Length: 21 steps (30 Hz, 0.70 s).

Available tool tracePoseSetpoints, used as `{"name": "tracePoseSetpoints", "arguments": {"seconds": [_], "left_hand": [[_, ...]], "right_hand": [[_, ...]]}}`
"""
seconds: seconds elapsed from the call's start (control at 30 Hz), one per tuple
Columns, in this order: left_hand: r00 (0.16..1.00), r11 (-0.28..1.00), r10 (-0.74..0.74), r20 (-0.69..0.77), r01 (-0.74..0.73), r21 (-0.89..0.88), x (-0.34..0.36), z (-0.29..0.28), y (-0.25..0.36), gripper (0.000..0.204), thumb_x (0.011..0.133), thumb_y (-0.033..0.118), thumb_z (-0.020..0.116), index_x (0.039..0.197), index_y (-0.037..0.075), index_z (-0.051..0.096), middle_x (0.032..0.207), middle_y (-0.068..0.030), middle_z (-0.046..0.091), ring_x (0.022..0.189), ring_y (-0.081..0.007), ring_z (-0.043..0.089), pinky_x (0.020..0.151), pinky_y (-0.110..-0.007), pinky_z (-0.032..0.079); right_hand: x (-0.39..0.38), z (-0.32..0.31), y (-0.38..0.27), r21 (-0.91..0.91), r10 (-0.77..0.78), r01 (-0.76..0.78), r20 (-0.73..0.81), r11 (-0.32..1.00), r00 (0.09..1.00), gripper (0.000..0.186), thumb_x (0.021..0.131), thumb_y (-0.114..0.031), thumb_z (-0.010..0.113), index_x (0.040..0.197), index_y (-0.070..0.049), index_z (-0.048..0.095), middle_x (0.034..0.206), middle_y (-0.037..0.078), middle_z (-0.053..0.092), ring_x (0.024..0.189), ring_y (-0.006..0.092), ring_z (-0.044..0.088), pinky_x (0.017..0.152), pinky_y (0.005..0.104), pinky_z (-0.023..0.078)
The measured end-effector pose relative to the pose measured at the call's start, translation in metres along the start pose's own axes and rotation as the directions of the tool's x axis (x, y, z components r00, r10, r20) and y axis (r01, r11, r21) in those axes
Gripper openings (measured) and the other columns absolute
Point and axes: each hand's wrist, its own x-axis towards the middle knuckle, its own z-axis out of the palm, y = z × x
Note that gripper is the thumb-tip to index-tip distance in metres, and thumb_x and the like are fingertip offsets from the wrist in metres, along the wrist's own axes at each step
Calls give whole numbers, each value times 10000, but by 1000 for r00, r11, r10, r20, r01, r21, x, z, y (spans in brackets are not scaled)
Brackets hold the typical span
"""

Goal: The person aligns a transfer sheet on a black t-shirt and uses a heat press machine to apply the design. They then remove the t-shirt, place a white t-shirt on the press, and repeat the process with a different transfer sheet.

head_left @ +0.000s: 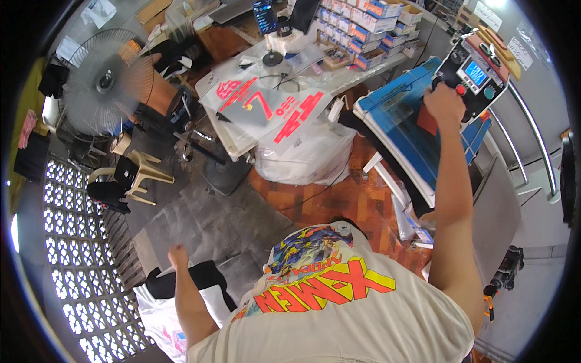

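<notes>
A person in a cream printed T-shirt (363, 317) stands at a heat press (396, 112), the right hand (446, 106) raised to its black control box (475, 98). The press, at the person's front right, wears a flat, bright-blue top with pale layers showing along its edge; a small reddish piece (427, 123) lies beside the wrist. A blue-lit display (476, 74) glows above red and teal buttons. The right fingers curl beside a dark handle (437, 80); whether they grip it cannot be told. The left hand (178, 257) hangs near black-and-white garments (213, 281), its fingers drawn together, their hold unclear. Clear film with pink-red lettering (266, 109) covers part of the counter (376, 71).
</notes>
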Motion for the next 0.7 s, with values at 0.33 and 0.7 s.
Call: {"name": "tracePoseSetpoints", "arguments": {"seconds": [0.33,0.7], "left_hand": [[504,663,631,590,-745,-72,-47,27,417,482,937,476,551,1017,53,769,1084,-226,720,1077,-425,668,923,-496,532],[-496,-311,364,788,-862,-399,-195,220,538,442,946,395,595,1222,66,698,1092,-205,739,976,-379,719,822,-503,554]], "right_hand": [[2,20,15,149,-115,138,-148,979,982,334,920,-368,629,992,-51,709,993,176,754,907,366,744,782,492,600],[1,40,15,26,-125,145,-377,989,918,277,870,-364,698,886,-90,654,800,108,724,697,289,730,588,426,585]]}}
